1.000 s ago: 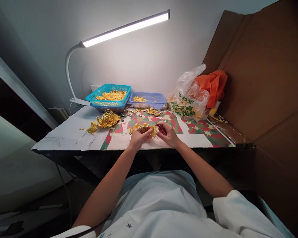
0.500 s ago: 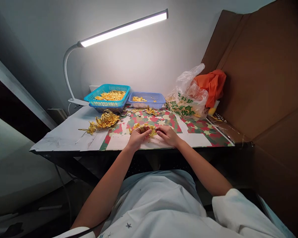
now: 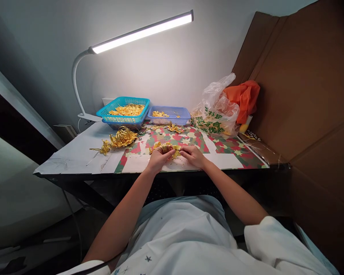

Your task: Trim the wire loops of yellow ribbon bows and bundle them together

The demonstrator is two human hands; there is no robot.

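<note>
Near the table's front edge, my left hand (image 3: 157,159) is closed round a gold wire-and-petal ornament (image 3: 164,148). Its fingers cover part of the ornament's lower side. Just to the right, my right hand (image 3: 193,157) pinches at a yellow-gold petal (image 3: 176,147) on that side of the ornament; the fingertips hide the exact grip. A larger gold ornament with looped wire and petals (image 3: 122,138) lies on the table to the left, a thin gold stem pointing left from it. Behind my hands lies another gold flower piece (image 3: 174,128), with small silvery beads scattered beside it.
A turquoise basket (image 3: 103,112) of gold petals is stacked on a blue one at the back. Beside it stands a lavender basket (image 3: 186,115). At the back right are a plastic bag (image 3: 215,114), orange cloth (image 3: 243,99) and a cardboard wall (image 3: 306,88). A lit lamp (image 3: 143,33) hangs above.
My right fingers have shifted slightly at the ornament's right side, where a yellow-gold petal now shows more plainly. My left hand keeps its hold; the view has moved very slightly.
</note>
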